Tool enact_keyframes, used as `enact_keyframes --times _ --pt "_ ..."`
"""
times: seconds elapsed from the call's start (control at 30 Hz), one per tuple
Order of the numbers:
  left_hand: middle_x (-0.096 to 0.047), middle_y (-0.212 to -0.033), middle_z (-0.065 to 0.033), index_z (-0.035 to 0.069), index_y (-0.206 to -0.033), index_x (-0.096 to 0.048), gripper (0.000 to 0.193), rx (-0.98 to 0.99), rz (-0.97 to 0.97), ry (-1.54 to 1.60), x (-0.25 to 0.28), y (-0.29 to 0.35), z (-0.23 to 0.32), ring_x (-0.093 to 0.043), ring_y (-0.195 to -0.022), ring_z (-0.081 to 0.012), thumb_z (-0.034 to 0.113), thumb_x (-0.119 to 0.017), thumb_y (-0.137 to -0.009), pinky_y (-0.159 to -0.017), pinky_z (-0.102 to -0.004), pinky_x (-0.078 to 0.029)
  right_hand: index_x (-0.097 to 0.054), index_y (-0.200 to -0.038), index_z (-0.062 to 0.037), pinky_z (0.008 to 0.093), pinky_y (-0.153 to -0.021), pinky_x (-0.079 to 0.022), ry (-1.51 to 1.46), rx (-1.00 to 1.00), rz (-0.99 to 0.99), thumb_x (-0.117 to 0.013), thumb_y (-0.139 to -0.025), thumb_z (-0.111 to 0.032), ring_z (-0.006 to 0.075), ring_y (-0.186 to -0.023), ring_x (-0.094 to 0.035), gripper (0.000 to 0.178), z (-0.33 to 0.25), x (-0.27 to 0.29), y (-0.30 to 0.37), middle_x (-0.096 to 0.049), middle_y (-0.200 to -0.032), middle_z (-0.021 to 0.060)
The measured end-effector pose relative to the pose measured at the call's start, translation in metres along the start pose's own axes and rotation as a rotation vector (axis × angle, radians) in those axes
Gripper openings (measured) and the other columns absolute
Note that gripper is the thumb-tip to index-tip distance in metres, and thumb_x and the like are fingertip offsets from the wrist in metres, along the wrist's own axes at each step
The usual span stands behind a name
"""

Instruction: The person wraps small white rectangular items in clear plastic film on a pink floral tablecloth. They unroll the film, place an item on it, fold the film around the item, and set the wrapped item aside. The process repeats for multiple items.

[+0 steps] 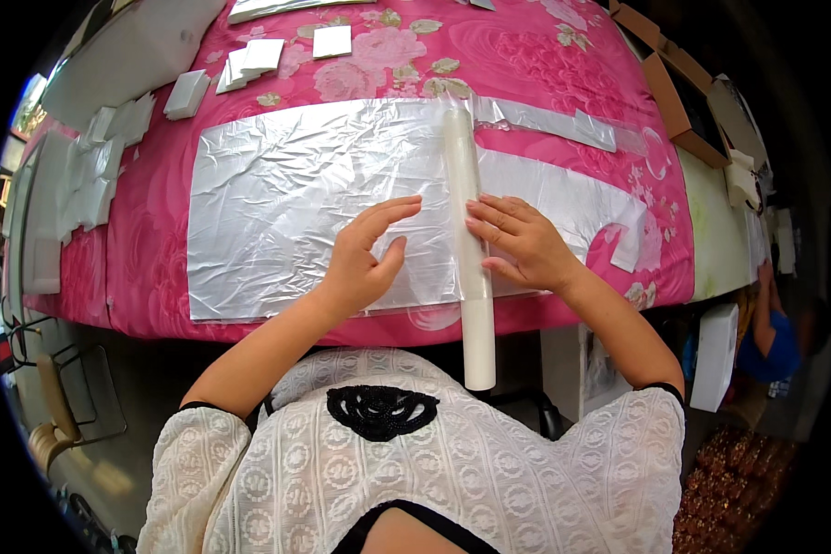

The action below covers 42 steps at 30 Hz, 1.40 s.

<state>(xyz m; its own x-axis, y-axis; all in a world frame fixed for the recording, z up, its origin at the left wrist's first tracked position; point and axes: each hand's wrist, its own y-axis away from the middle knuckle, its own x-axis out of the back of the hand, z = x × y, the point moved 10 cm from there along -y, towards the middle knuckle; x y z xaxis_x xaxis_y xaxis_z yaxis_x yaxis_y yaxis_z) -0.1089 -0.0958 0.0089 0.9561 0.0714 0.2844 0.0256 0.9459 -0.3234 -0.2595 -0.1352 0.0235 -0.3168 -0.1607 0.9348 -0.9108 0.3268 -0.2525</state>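
- At 2 o'clock from the middle of the view, the person's right hand (519, 238) lies against a pale roll (466, 212), fingers extended and slightly apart, tips on its surface; they are not wrapped around it.
- Toward 10 o'clock, the left hand (365, 251) is well parted between thumb and fingers, grasping nothing; whether it touches the sheet below, I cannot tell.
- The roll stands just right of centre, running lengthwise from past 12 o'clock down to 5 o'clock, where its near end juts over the table edge.
- Beneath the roll, a crinkled silver sheet (258, 203) spreads broadly toward 9 and 10 o'clock and reaches out toward 3 o'clock.
- At 1 o'clock, a narrow silver strip (549, 122) lies beyond the sheet.
- Under everything is a pink floral cloth (526, 60).
- Between 9 and 12 o'clock, white square pieces (263, 55) lie singly, in stacks and in a heap.
- At 2 o'clock, near the rim, is a brown box (679, 106).
- Between 3 and 4 o'clock, another person in blue (777, 349) is partly visible.
- At 8 o'clock stands a chair (57, 402).
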Motion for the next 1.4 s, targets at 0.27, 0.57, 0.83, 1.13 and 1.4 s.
enact_keyframes --times 0.27,0.57,0.83,1.13,1.4 --pt "-0.056 -0.118 -0.0116 -0.002 -0.115 -0.054 0.034 0.2 0.177 -0.072 0.125 0.077 -0.017 -0.056 -0.104 -0.0175 -0.01 -0.044 -0.083 -0.09 -0.0277 -0.043 -0.065 -0.105 -0.0078 0.0509 -0.107 -0.02 -0.445 0.189 -0.046 -0.047 -0.088 -0.042 0.0263 -0.112 -0.053 0.042 -0.079 -0.064 -0.105 -0.065 -0.103 0.0104" --pt "-0.06 -0.111 -0.0071 -0.002 -0.116 -0.054 0.029 0.543 0.398 -0.036 0.205 0.201 -0.027 -0.056 -0.098 -0.0117 0.0 -0.045 -0.088 -0.085 -0.0243 -0.042 -0.065 -0.101 -0.006 0.0389 -0.085 -0.046 -0.632 0.441 0.2 -0.057 -0.086 -0.032 0.0288 -0.096 -0.061 0.031 -0.146 -0.035 -0.2 -0.065 -0.099 0.0119" --pt "-0.059 -0.114 -0.0072 0.001 -0.117 -0.054 0.028 0.713 0.397 0.123 0.162 0.244 -0.033 -0.059 -0.095 -0.0127 0.014 -0.044 -0.095 -0.08 -0.0242 -0.045 -0.054 -0.122 -0.0096 0.0467 -0.109 -0.019 -0.221 0.528 0.018 -0.043 -0.089 -0.043 0.0269 -0.127 -0.037 0.048 -0.149 -0.127 -0.208 -0.048 -0.13 0.0112" --pt "-0.055 -0.104 -0.0084 0.002 -0.118 -0.041 0.05 0.871 0.443 -0.203 0.175 0.247 -0.05 -0.055 -0.085 -0.0122 0.017 -0.068 -0.078 -0.075 -0.0263 -0.046 -0.041 -0.128 0.0065 0.0454 -0.109 -0.015 -0.466 -0.07 0.445 -0.05 -0.084 -0.026 0.0373 -0.131 -0.025 0.055 -0.182 -0.145 -0.273 -0.033 -0.136 0.0259" --pt "-0.058 -0.101 -0.0118 -0.003 -0.125 -0.041 0.072 0.614 0.108 0.94 0.115 0.186 -0.01 -0.061 -0.076 -0.0142 0.035 -0.071 -0.072 -0.065 -0.0287 -0.053 -0.031 -0.127 0.0044 0.036 -0.09 -0.045 -2.05 -0.323 0.22 -0.06 -0.083 -0.025 0.0256 -0.107 -0.053 0.06 -0.145 -0.118 -0.26 -0.049 -0.118 0.0211"
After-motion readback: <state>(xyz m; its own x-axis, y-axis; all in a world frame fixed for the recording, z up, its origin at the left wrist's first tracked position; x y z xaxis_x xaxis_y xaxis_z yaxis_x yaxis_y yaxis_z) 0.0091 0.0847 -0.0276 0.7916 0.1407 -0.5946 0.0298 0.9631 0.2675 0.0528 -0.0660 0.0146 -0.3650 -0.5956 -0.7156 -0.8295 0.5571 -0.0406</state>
